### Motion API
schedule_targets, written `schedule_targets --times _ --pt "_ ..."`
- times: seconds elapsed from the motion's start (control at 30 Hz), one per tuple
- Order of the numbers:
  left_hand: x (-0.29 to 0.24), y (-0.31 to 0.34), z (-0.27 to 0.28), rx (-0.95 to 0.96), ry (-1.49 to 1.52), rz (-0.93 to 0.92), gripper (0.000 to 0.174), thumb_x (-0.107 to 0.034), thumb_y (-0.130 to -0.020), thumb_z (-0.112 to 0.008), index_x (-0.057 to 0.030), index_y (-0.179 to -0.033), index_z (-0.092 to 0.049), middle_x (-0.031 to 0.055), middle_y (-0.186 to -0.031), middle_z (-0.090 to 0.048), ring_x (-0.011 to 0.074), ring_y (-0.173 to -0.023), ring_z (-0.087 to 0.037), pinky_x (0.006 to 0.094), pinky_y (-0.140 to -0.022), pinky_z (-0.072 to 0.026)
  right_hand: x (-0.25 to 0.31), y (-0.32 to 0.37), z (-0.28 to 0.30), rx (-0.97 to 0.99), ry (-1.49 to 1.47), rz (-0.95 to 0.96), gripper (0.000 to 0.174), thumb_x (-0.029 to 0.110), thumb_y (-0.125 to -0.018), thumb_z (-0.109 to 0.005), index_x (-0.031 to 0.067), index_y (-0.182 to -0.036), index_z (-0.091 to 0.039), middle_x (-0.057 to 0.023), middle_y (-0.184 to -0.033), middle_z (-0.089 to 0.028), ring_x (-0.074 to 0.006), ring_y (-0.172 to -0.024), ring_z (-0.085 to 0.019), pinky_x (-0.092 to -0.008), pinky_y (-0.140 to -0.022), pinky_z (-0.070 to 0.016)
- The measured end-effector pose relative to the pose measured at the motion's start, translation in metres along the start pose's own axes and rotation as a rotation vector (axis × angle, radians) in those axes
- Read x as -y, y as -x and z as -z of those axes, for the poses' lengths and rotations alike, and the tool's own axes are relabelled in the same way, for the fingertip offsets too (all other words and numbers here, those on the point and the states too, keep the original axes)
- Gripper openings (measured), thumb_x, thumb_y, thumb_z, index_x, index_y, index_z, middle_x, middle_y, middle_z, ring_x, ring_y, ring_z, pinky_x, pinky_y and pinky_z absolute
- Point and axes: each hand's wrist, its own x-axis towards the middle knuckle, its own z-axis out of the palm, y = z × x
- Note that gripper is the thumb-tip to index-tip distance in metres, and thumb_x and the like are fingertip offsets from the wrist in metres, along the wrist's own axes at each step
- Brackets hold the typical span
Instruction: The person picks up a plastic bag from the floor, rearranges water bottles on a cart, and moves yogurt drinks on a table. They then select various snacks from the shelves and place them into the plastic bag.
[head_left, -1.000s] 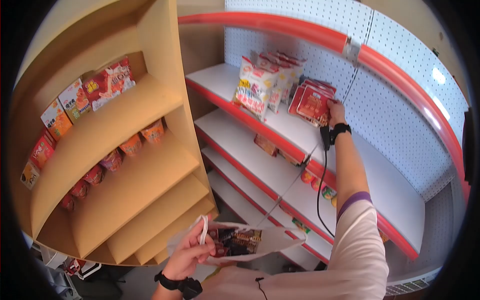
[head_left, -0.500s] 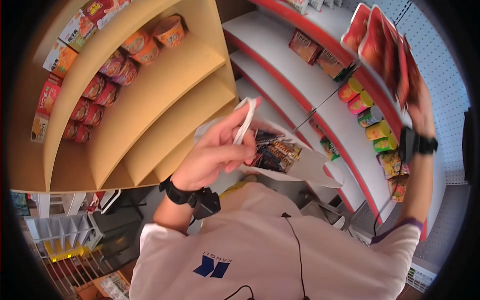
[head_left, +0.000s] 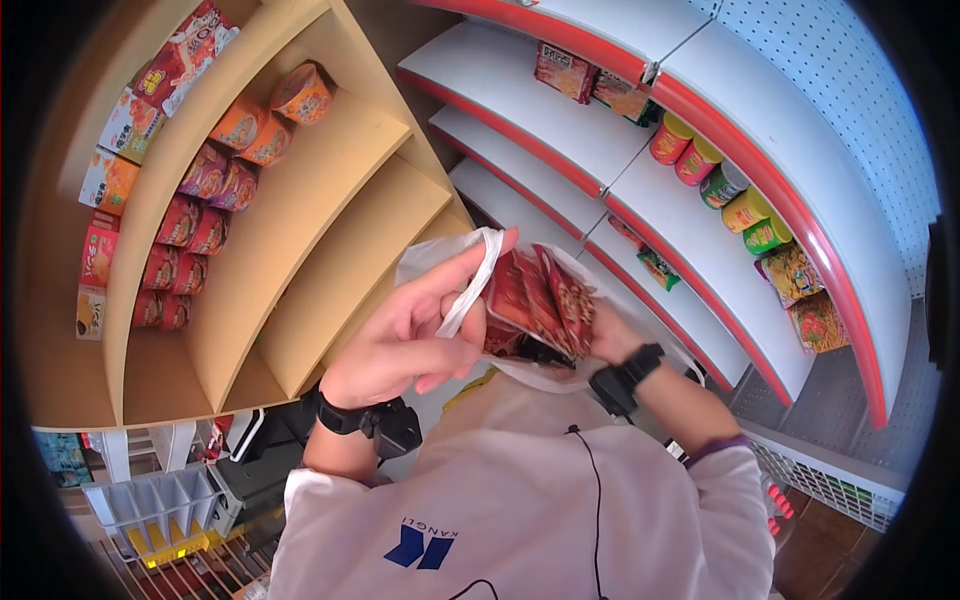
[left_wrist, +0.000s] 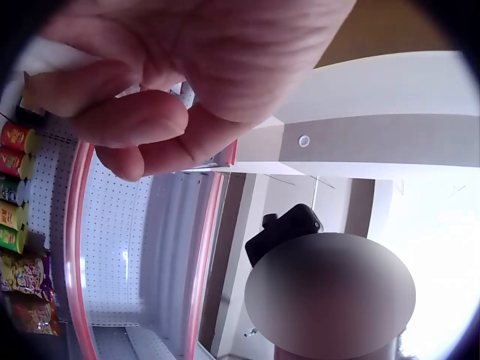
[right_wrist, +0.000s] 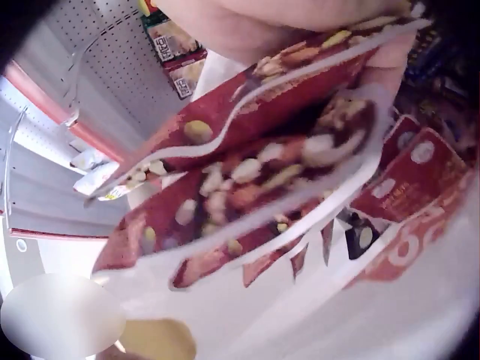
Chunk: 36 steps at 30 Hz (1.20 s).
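Observation:
The left hand (head_left: 405, 335) grips the handle loop (head_left: 478, 285) of a white plastic bag (head_left: 430, 256) in the head view, its fingers curled round the loop. At the bag's mouth the right hand (head_left: 612, 335) holds several red packets (head_left: 540, 300) showing nuts, partly inside the bag. In the right wrist view the fingers pinch the upper edge of these packets (right_wrist: 247, 172), and more red packets (right_wrist: 412, 176) lie in the bag below. The left wrist view shows the left hand (left_wrist: 172, 82) with curled fingers; the loop is mostly hidden there.
Wooden shelves at left hold noodle tubs (head_left: 238, 122) and boxed snacks (head_left: 108, 182). White shelves with red edges (head_left: 760, 150) stand at right, with colourful cans (head_left: 720, 186) and snack bags (head_left: 790, 275). A wire basket (head_left: 820, 480) sits low at right.
The right hand has carried the red packets from the upper white shelf down to the bag's mouth. The view has tilted downward, and the left hand still grips the handle loop.

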Motion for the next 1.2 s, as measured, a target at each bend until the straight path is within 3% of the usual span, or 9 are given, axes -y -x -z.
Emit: schedule_targets --times 0.17,0.33,0.47,0.6,0.77,0.83,0.9,0.97,1.2 --pt "0.010 -0.001 -0.017 -0.042 -0.014 0.016 0.086 0.004 -0.066 -0.052 -0.0018 -0.145 -0.019 0.0062 -0.067 -0.053 0.0057 -0.042 -0.038 0.0173 -0.039 -0.0289 -0.022 -0.036 -0.020 -0.294 0.205 0.179 0.025 0.004 -0.090 -0.045 -0.0024 -0.113 -0.053 -0.0179 -0.105 -0.061 -0.0294 -0.092 -0.062 -0.0451 -0.086 -0.0507" --pt "0.019 -0.005 -0.028 -0.008 -0.005 0.068 0.082 0.004 -0.071 -0.052 -0.0057 -0.146 -0.019 0.0059 -0.072 -0.054 0.0058 -0.049 -0.040 0.0172 -0.044 -0.0305 -0.093 -0.161 0.069 -0.255 0.694 0.533 0.031 0.009 -0.090 -0.047 -0.0068 -0.117 -0.046 -0.0222 -0.114 -0.057 -0.0313 -0.108 -0.055 -0.0373 -0.092 -0.0430" --pt "0.024 0.002 -0.023 -0.119 0.052 0.045 0.075 0.004 -0.076 -0.053 -0.0041 -0.144 -0.023 0.0056 -0.073 -0.054 0.0060 -0.050 -0.040 0.0175 -0.045 -0.0309 -0.074 -0.100 -0.002 -0.391 1.252 0.432 0.039 0.013 -0.090 -0.049 -0.0084 -0.122 -0.040 -0.0261 -0.116 -0.054 -0.0344 -0.110 -0.053 -0.0381 -0.094 -0.0410" --pt "0.041 0.013 -0.005 -0.173 0.098 0.027 0.069 0.000 -0.081 -0.054 -0.0110 -0.144 -0.029 0.0017 -0.075 -0.054 0.0053 -0.055 -0.041 0.0183 -0.049 -0.0305 -0.038 -0.061 -0.020 -0.012 1.802 0.574 0.059 0.005 -0.079 -0.062 -0.0050 -0.130 -0.035 -0.0226 -0.122 -0.052 -0.0314 -0.116 -0.050 -0.0360 -0.100 -0.0384" --pt "0.047 0.017 0.003 -0.254 0.177 -0.011 0.068 0.002 -0.077 -0.052 -0.0039 -0.142 -0.030 0.0037 -0.074 -0.053 0.0061 -0.056 -0.042 0.0173 -0.049 -0.0305 0.042 0.049 -0.169 0.674 2.175 -0.191 0.049 0.021 -0.082 -0.066 0.0103 -0.126 -0.048 -0.0116 -0.114 -0.059 -0.0241 -0.103 -0.058 -0.0330 -0.085 -0.0476" --pt "0.049 0.016 0.009 -0.251 0.185 0.006 0.067 0.003 -0.078 -0.051 -0.0045 -0.142 -0.031 0.0035 -0.074 -0.053 0.0062 -0.055 -0.042 0.0173 -0.049 -0.0302 0.066 0.089 -0.242 0.564 2.042 0.299 0.048 0.020 -0.084 -0.065 0.0098 -0.128 -0.048 -0.0093 -0.116 -0.057 -0.0213 -0.106 -0.056 -0.0326 -0.084 -0.0483" --pt "0.052 0.015 0.017 -0.233 0.197 -0.021 0.066 0.002 -0.079 -0.051 -0.0053 -0.142 -0.032 0.0031 -0.074 -0.053 0.0059 -0.055 -0.041 0.0171 -0.049 -0.0302 0.105 0.073 -0.271 0.141 2.022 1.264 0.042 0.024 -0.080 -0.068 0.0066 -0.116 -0.052 -0.0111 -0.112 -0.052 -0.0240 -0.105 -0.051 -0.0348 -0.089 -0.0423" --pt "0.056 0.015 0.025 -0.165 0.266 -0.026 0.064 0.000 -0.083 -0.055 -0.0116 -0.143 -0.032 0.0011 -0.078 -0.055 0.0044 -0.058 -0.041 0.0179 -0.051 -0.0315 0.148 0.058 -0.319 -0.052 1.780 1.634 0.049 0.029 -0.077 -0.071 0.0051 -0.115 -0.052 -0.0147 -0.116 -0.051 -0.0275 -0.108 -0.051 -0.0369 -0.092 -0.0411" --pt "0.052 0.023 0.047 -0.245 0.291 -0.070 0.065 0.002 -0.083 -0.055 -0.0121 -0.142 -0.032 0.0014 -0.077 -0.054 0.0050 -0.056 -0.041 0.0171 -0.049 -0.0311 0.260 -0.044 -0.372 -0.449 1.510 1.560 0.086 0.044 -0.071 -0.075 -0.0022 -0.133 -0.037 -0.0245 -0.133 -0.041 -0.0340 -0.124 -0.041 -0.0393 -0.099 -0.0371"
